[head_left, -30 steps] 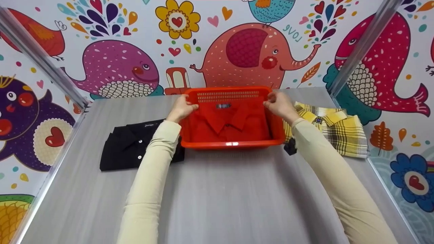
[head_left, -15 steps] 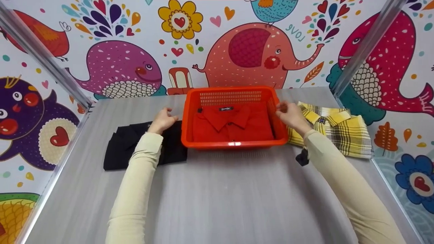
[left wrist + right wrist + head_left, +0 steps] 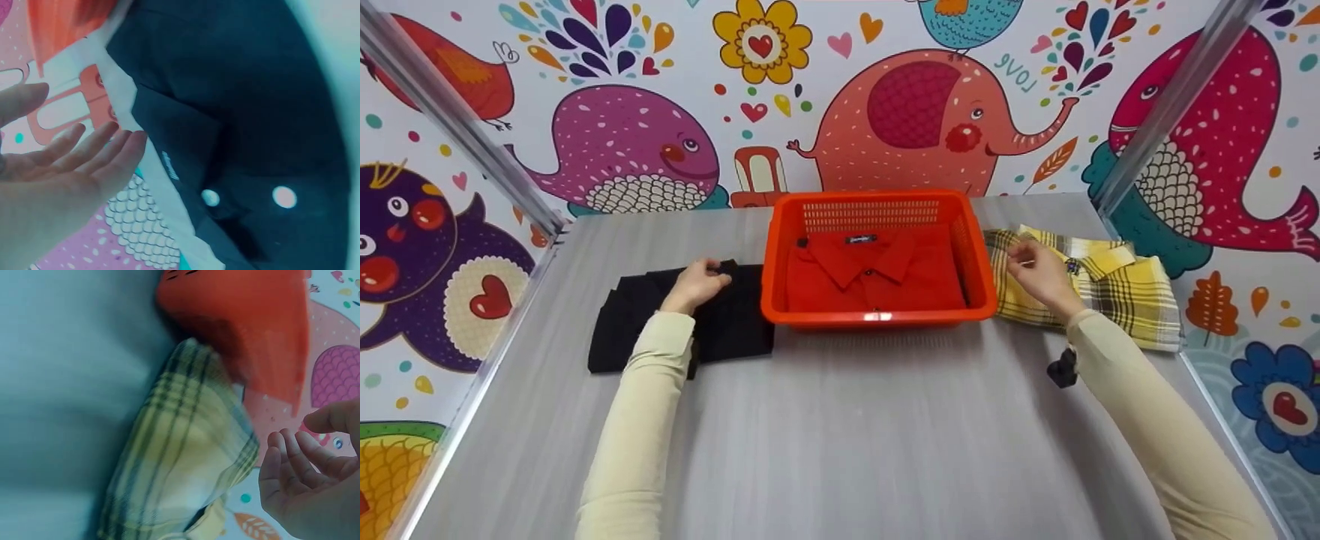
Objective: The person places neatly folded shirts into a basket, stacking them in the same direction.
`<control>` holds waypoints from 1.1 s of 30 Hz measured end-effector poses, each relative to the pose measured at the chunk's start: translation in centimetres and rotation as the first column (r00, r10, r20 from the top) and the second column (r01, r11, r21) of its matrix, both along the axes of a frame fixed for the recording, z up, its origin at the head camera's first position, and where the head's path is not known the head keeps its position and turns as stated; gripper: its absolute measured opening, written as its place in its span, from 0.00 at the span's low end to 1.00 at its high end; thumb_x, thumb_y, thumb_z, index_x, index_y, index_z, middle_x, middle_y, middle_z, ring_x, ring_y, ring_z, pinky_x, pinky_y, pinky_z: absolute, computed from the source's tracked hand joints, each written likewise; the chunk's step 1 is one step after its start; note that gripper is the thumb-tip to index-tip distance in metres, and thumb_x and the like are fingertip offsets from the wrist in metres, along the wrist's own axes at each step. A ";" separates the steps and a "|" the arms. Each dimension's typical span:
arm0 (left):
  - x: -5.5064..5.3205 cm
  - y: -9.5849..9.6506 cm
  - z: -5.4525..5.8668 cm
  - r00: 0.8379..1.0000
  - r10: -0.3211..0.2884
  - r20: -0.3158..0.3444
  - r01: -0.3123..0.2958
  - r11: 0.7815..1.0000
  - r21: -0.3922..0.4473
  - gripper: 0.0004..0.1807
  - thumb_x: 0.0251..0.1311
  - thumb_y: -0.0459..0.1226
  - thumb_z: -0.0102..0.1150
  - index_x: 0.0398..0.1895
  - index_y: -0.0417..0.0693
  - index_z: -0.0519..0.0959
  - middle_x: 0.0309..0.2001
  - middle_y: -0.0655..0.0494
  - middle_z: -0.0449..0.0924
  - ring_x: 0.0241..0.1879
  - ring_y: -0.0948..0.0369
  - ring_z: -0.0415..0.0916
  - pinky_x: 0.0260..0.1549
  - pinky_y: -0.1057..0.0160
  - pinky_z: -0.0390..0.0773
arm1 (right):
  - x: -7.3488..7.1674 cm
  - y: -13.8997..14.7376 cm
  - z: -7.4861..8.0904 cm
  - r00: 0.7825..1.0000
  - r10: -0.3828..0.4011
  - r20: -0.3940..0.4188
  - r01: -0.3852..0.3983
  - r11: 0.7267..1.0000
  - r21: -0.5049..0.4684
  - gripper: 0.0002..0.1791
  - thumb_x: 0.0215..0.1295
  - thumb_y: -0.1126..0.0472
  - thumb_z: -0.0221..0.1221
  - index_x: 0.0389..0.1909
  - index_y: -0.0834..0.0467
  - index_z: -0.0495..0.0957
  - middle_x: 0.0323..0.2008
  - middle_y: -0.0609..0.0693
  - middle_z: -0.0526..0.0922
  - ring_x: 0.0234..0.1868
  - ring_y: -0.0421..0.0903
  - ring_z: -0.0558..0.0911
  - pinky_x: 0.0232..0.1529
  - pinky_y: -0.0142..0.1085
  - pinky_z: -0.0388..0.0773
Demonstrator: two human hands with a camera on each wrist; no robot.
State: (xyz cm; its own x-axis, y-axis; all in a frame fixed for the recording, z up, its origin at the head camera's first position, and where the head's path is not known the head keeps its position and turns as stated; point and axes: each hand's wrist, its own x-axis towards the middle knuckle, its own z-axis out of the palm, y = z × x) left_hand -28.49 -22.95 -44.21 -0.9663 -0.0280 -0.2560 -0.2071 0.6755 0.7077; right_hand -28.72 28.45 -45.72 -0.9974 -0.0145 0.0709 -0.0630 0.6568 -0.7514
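Observation:
In the head view my left hand (image 3: 697,285) hovers over the folded black shirt (image 3: 735,322), left of the basket. The left wrist view shows that hand (image 3: 84,163) with thumb and fingers spread apart, holding nothing, beside the shirt's collar (image 3: 180,135). My right hand (image 3: 1042,276) is over the folded yellow plaid shirt (image 3: 1132,300), its fingers loosely bent and holding nothing, as the right wrist view of the hand (image 3: 315,472) also shows. Between the hands stands an orange-red plastic basket (image 3: 877,321). A folded red shirt (image 3: 877,277) lies inside it, collar toward the back.
The grey table (image 3: 855,442) carries the basket and both outer shirts. Behind it rises a wall (image 3: 780,135) printed with cartoon animals. Metal posts (image 3: 1177,105) stand at the back corners. A small black item (image 3: 1063,369) hangs at the right sleeve's cuff.
Both hands have let go of the basket's side rims and moved outward, the left over the black shirt, the right over the plaid shirt. The basket stays in place on the table.

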 end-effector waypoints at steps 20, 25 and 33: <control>3.5 -6.8 -1.6 0.987 0.159 -0.002 -0.158 0.985 0.074 0.23 0.65 0.34 0.50 0.59 0.26 0.65 0.56 0.29 0.70 0.30 0.60 0.73 0.26 0.69 0.74 | 3.7 -0.1 -3.5 0.996 0.086 0.005 -0.086 0.996 -0.014 0.10 0.60 0.72 0.55 0.42 0.73 0.75 0.37 0.64 0.80 0.38 0.54 0.78 0.36 0.28 0.72; 4.6 -9.0 -2.1 0.978 0.210 -0.009 -0.209 0.975 0.074 0.23 0.64 0.34 0.49 0.58 0.26 0.65 0.57 0.29 0.69 0.38 0.53 0.74 0.29 0.67 0.76 | 4.8 -1.7 -4.6 0.991 0.128 0.049 -0.128 0.992 -0.005 0.12 0.57 0.73 0.56 0.43 0.73 0.75 0.34 0.60 0.80 0.36 0.52 0.76 0.36 0.37 0.73; 6.5 -11.8 -2.8 0.941 0.325 -0.091 -0.326 0.945 0.007 0.20 0.63 0.32 0.47 0.53 0.25 0.69 0.51 0.29 0.72 0.41 0.47 0.74 0.34 0.65 0.72 | 6.9 -4.0 -6.0 0.968 0.209 0.140 -0.181 0.966 -0.184 0.08 0.58 0.75 0.54 0.39 0.74 0.74 0.32 0.60 0.80 0.31 0.51 0.78 0.29 0.38 0.77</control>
State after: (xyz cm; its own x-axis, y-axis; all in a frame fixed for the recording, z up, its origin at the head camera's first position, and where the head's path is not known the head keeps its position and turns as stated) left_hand -22.02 -34.76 -47.04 -0.9230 -0.3466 -0.1670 -0.3525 0.5879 0.7281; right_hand -21.83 24.47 -51.74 -0.9751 -0.2112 -0.0683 -0.0495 0.5067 -0.8607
